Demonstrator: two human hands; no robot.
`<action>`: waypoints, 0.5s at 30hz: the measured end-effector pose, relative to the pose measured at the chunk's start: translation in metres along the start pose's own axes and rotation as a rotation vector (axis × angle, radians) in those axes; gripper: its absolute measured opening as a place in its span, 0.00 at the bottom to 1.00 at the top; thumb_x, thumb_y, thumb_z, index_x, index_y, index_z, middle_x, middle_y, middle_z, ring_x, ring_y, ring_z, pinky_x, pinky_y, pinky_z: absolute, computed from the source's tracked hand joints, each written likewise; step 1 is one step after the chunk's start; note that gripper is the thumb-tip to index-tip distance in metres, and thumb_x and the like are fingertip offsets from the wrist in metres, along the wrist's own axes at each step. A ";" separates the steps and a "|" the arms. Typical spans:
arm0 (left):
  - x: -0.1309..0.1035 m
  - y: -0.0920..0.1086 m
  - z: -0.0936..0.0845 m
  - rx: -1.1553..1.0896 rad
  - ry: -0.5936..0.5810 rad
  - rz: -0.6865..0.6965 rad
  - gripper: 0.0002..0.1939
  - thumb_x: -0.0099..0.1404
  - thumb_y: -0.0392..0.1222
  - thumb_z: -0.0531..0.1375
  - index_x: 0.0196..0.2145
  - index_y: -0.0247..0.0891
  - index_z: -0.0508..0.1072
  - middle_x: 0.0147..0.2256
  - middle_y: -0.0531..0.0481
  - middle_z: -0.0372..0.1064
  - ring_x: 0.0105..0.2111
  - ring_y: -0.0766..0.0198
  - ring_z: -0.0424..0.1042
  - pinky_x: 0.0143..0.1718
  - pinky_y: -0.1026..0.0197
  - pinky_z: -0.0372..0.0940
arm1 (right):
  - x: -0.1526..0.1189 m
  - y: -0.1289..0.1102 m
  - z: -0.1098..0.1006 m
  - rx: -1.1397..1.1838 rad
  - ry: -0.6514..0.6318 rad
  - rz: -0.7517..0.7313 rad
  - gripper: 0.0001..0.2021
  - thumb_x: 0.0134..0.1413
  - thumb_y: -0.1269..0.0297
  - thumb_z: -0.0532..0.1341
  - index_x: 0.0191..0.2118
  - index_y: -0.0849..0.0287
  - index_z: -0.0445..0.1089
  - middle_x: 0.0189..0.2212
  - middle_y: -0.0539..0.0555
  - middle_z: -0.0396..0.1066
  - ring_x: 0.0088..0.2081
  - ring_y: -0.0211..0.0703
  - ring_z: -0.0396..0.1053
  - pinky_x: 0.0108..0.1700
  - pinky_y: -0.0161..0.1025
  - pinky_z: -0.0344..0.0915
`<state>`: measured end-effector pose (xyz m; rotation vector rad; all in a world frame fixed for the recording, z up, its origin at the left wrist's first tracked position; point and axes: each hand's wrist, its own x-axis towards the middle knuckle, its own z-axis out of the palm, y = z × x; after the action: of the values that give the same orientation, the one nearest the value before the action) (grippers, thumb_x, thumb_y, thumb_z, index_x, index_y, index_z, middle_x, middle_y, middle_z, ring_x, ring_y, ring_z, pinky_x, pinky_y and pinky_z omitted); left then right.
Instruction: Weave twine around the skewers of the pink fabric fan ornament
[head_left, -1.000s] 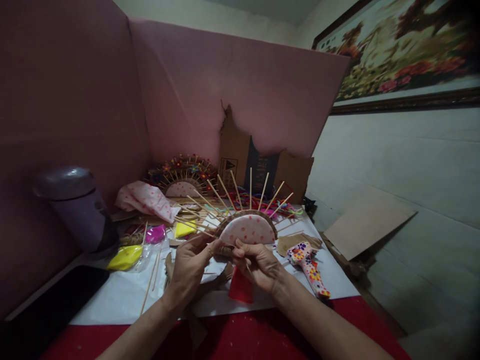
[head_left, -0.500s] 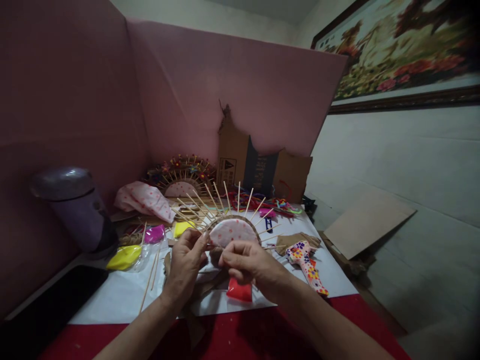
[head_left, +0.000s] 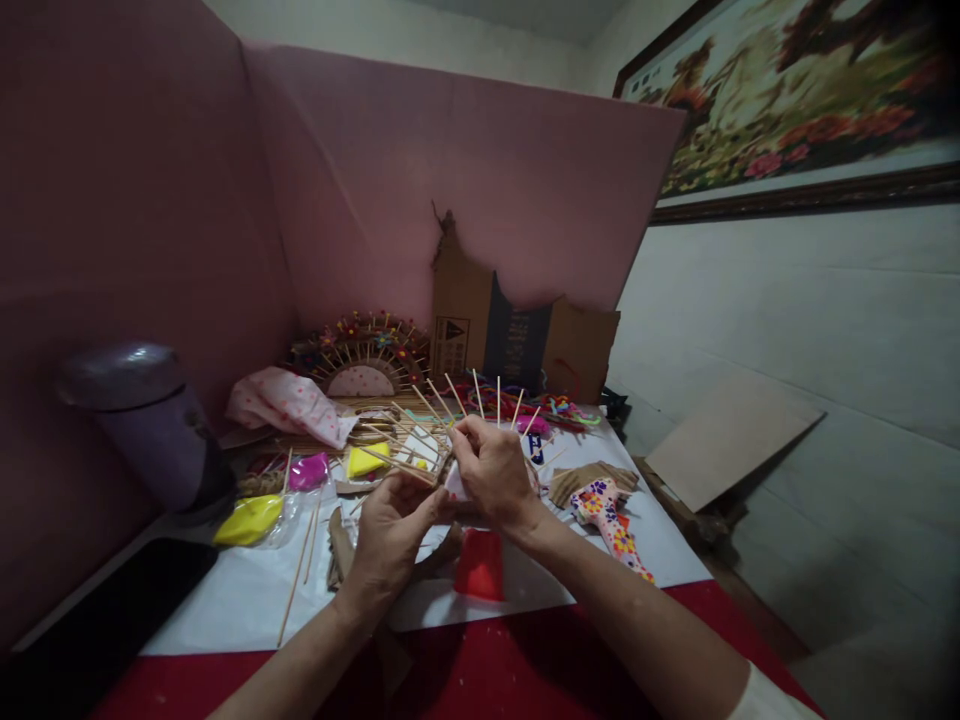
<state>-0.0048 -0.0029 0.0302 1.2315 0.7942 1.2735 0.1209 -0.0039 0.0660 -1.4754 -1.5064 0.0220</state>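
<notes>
wooden sticks fanning up and outward from a half-round craft piece held above the counter, between both hands. left hand curled under the piece's lower left edge, thumb and fingers pinched on it, palm turned up toward the camera. right hand closed over the front of the piece from the right, fingertips gripping near the base of the sticks, hiding most of the spotted pink face. piece tilted back, sticks pointing up and away.

just below the hands, lying on white paper: a red packet and torn brown cardboard scraps. to the right of the packet, a flower-patterned glue gun. to the left, loose sticks, a yellow bag, a pink bag and a smaller yellow bag. farther back, a finished fan-shaped piece with coloured flowers propped upright against the pink board, with spotted pink cloth beside it on the left. behind the hands, a cardboard box and a tangle of coloured pipe cleaners. at far left, a purple lidded jar and a dark phone near the counter's edge. red cloth covering the near part of the counter.
</notes>
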 end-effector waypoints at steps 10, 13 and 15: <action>0.004 -0.012 0.001 -0.074 0.070 -0.026 0.10 0.47 0.40 0.66 0.24 0.35 0.68 0.21 0.55 0.68 0.21 0.69 0.67 0.23 0.67 0.62 | -0.001 0.001 0.016 -0.297 0.048 0.021 0.09 0.57 0.65 0.54 0.30 0.58 0.70 0.21 0.52 0.73 0.24 0.39 0.69 0.27 0.33 0.51; 0.000 -0.008 0.006 -0.087 0.072 -0.055 0.11 0.47 0.41 0.66 0.25 0.36 0.67 0.20 0.56 0.67 0.17 0.69 0.66 0.14 0.69 0.56 | -0.001 0.001 0.019 -0.375 0.054 0.000 0.09 0.58 0.66 0.53 0.31 0.58 0.70 0.21 0.52 0.73 0.23 0.40 0.69 0.26 0.34 0.50; -0.002 -0.005 0.011 -0.118 0.083 -0.115 0.13 0.47 0.42 0.65 0.26 0.38 0.65 0.18 0.58 0.66 0.13 0.69 0.64 0.10 0.70 0.49 | -0.001 0.002 0.020 -0.395 0.051 -0.012 0.09 0.58 0.66 0.53 0.32 0.59 0.70 0.21 0.52 0.73 0.23 0.40 0.69 0.27 0.34 0.49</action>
<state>0.0067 -0.0067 0.0273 1.0302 0.8256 1.2655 0.1097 0.0078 0.0532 -1.7607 -1.5364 -0.3349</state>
